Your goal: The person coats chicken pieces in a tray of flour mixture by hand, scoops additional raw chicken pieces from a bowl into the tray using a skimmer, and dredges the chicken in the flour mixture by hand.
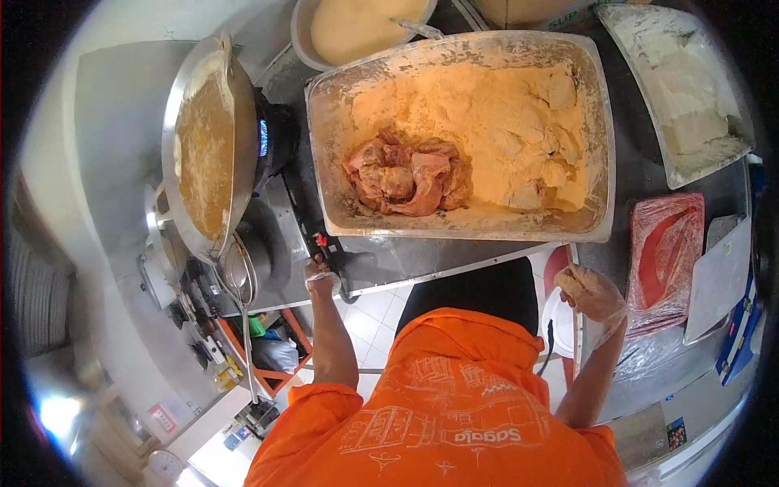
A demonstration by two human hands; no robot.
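My left hand point(321, 276), in a clear glove, is at the counter's front edge beside a black hose point(341, 280) and a small red part point(321, 240). Its fingers are curled, and what they hold is hidden. My right hand point(589, 294), also gloved, is closed, with powder caked on the fingers and nothing visible in it. It hangs just below the right front corner of a large clear tub point(466, 233). Orange-tinted flour point(454, 97) fills the tub, with raw meat pieces point(406, 176) at its front left and coated pieces point(531, 195) at the right.
A wide pan of bubbling oil point(204, 150) sits over a blue flame at left. A strainer point(238, 276) lies below it. Behind the tub is a bowl of pale liquid point(357, 28). At right are a white-powder tray point(690, 89) and a red wrapped package point(665, 260).
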